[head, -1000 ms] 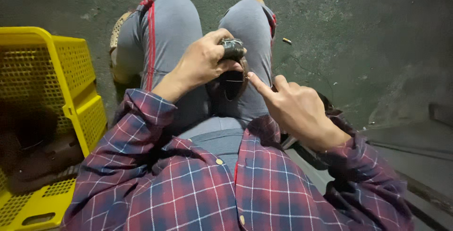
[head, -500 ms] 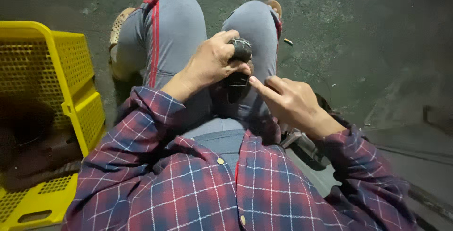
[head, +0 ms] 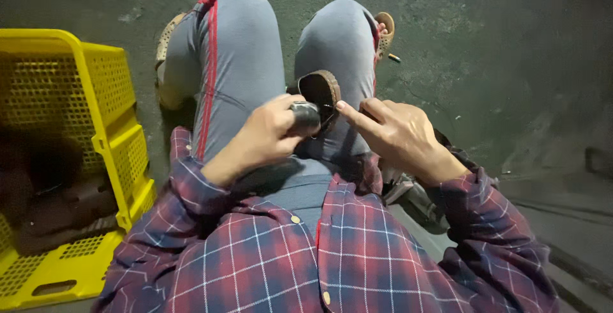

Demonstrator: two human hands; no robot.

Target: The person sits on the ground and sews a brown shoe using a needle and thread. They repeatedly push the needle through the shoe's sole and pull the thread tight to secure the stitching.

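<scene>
I sit with my knees drawn up in grey trousers with a red side stripe. My left hand (head: 271,135) grips a small dark shoe (head: 317,101) between my thighs, its brown-rimmed opening turned up toward me. My right hand (head: 394,133) rests beside the shoe with its forefinger stretched out, the tip touching the rim of the opening. Its other fingers are loosely curled and hold nothing that I can see. Much of the shoe's body is hidden behind my left fingers.
A yellow perforated plastic crate (head: 108,115) stands on my left with dark items inside. The ground is rough dark concrete (head: 498,51). A small stub (head: 394,57) lies near my right foot. Dark objects (head: 415,195) lie under my right arm.
The shoe has been tipped so its opening faces up toward me. My right forefinger has moved in to the rim. Both hands sit slightly lower in view.
</scene>
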